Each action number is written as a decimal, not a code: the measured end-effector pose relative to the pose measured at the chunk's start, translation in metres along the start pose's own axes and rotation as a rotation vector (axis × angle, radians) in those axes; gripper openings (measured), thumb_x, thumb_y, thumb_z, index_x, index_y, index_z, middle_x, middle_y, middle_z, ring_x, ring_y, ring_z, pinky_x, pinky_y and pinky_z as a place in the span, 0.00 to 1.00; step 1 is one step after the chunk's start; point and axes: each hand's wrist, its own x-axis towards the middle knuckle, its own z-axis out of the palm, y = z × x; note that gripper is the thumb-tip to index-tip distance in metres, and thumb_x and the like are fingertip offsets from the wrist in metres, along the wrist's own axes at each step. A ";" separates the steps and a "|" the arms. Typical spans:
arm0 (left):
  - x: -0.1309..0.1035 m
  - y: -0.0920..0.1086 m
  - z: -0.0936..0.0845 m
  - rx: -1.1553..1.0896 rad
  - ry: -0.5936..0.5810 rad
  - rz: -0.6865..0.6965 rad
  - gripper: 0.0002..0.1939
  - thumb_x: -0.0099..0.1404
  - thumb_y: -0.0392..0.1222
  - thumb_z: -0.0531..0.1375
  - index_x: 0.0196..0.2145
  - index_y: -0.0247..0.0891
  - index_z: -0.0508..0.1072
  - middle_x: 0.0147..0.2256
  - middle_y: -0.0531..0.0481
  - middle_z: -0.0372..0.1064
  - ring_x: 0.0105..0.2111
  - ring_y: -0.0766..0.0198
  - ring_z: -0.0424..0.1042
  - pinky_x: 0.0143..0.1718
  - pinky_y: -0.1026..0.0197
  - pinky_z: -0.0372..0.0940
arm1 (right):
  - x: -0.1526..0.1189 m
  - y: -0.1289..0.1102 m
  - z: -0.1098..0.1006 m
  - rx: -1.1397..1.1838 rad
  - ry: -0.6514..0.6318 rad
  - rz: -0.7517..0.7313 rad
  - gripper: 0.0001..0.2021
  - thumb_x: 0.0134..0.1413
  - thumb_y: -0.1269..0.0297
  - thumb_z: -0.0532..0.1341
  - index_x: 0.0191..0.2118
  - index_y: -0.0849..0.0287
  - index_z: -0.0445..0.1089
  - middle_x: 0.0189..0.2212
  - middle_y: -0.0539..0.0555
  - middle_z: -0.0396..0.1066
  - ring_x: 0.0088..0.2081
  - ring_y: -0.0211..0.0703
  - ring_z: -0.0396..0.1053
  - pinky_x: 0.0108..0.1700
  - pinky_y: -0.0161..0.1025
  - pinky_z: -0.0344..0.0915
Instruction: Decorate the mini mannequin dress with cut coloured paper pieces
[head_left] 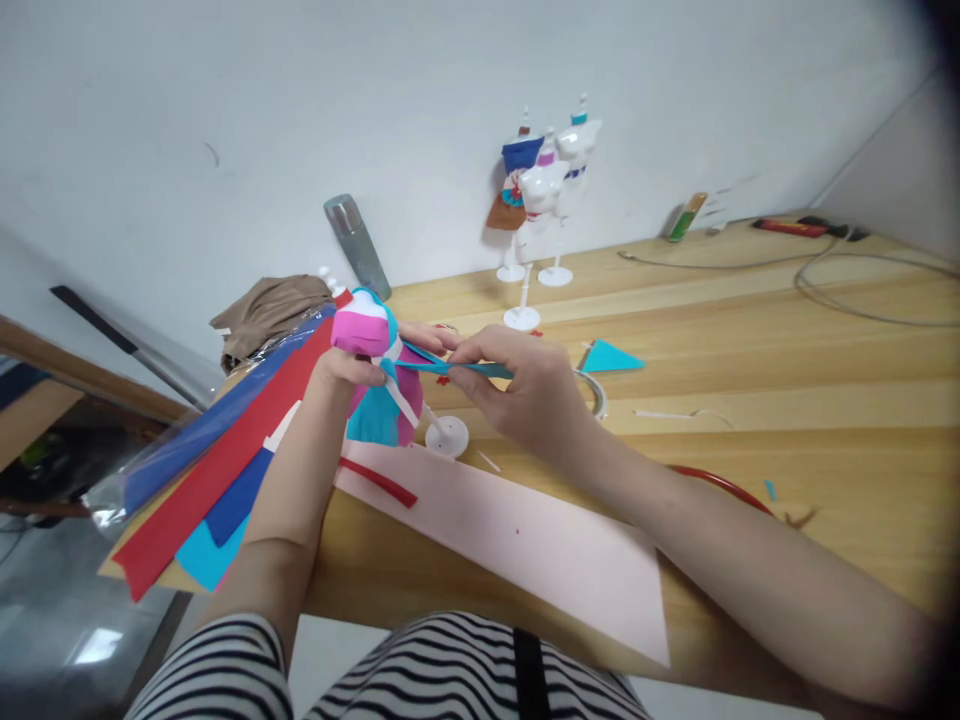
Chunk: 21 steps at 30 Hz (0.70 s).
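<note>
A small white dress-form mannequin (365,331) leans left, with a pink top band, a red neck band and a pink and turquoise skirt (375,415). My left hand (346,368) wraps round its waist, thumb in front; fingers show beyond the far side. My right hand (525,385) pinches a turquoise fabric strip (427,367) between thumb and forefinger. That strip is drawn out to the right from the mannequin's waist. A white strip (403,400) hangs over the skirt. Below, the mannequin's round white base (447,437) tilts.
Red fabric (225,460), blue and turquoise pieces lie at left, near brown cloth (274,315) and a grey bottle (356,245). Pale pink fabric (517,540) covers the front. Three mannequins (544,185) stand behind. A turquoise triangle (611,356) and a cable (806,280) lie right.
</note>
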 end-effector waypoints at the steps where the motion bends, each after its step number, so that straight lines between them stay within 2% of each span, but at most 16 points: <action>1: -0.001 -0.002 -0.001 -0.007 0.006 -0.007 0.28 0.42 0.62 0.70 0.37 0.40 0.84 0.43 0.37 0.79 0.53 0.35 0.72 0.52 0.40 0.68 | 0.000 0.000 0.000 -0.001 -0.005 0.003 0.08 0.55 0.74 0.61 0.27 0.56 0.71 0.26 0.51 0.73 0.31 0.42 0.71 0.35 0.40 0.67; 4: -0.004 -0.005 -0.001 -0.030 0.035 -0.031 0.28 0.42 0.62 0.70 0.37 0.41 0.83 0.43 0.38 0.79 0.55 0.36 0.71 0.55 0.40 0.66 | 0.001 0.000 -0.001 0.007 -0.010 -0.006 0.08 0.55 0.74 0.61 0.27 0.56 0.70 0.26 0.51 0.73 0.31 0.42 0.71 0.35 0.40 0.66; 8: -0.003 -0.004 0.000 -0.086 0.071 0.006 0.29 0.42 0.58 0.71 0.41 0.43 0.82 0.44 0.40 0.79 0.55 0.38 0.71 0.58 0.38 0.63 | 0.000 -0.001 0.001 0.028 -0.049 -0.027 0.08 0.56 0.74 0.60 0.28 0.57 0.71 0.26 0.52 0.74 0.32 0.43 0.72 0.37 0.40 0.67; 12: 0.002 0.001 0.000 -0.106 -0.004 0.055 0.26 0.45 0.55 0.70 0.42 0.40 0.82 0.43 0.39 0.79 0.53 0.37 0.73 0.58 0.38 0.64 | -0.002 -0.002 0.002 0.036 -0.111 -0.010 0.08 0.56 0.74 0.60 0.27 0.57 0.70 0.27 0.53 0.75 0.33 0.44 0.73 0.38 0.41 0.67; 15: 0.002 0.003 0.000 -0.085 -0.029 0.073 0.26 0.48 0.53 0.70 0.45 0.40 0.82 0.43 0.39 0.79 0.51 0.40 0.75 0.57 0.40 0.65 | -0.001 -0.001 0.001 0.021 -0.067 0.021 0.09 0.55 0.73 0.60 0.26 0.56 0.70 0.27 0.52 0.75 0.32 0.43 0.72 0.36 0.40 0.67; 18: -0.001 0.002 0.000 -0.031 -0.005 -0.021 0.29 0.44 0.57 0.71 0.43 0.39 0.82 0.43 0.37 0.79 0.52 0.39 0.74 0.54 0.43 0.68 | 0.001 0.000 -0.001 0.015 -0.027 0.055 0.08 0.54 0.72 0.60 0.25 0.55 0.69 0.26 0.51 0.75 0.30 0.42 0.72 0.35 0.41 0.68; 21: -0.004 -0.001 0.002 -0.011 0.058 -0.125 0.35 0.41 0.62 0.70 0.44 0.39 0.82 0.44 0.37 0.78 0.52 0.38 0.73 0.52 0.43 0.69 | 0.003 -0.001 -0.003 0.044 -0.052 0.050 0.08 0.54 0.70 0.61 0.25 0.54 0.68 0.27 0.51 0.76 0.30 0.43 0.73 0.36 0.43 0.70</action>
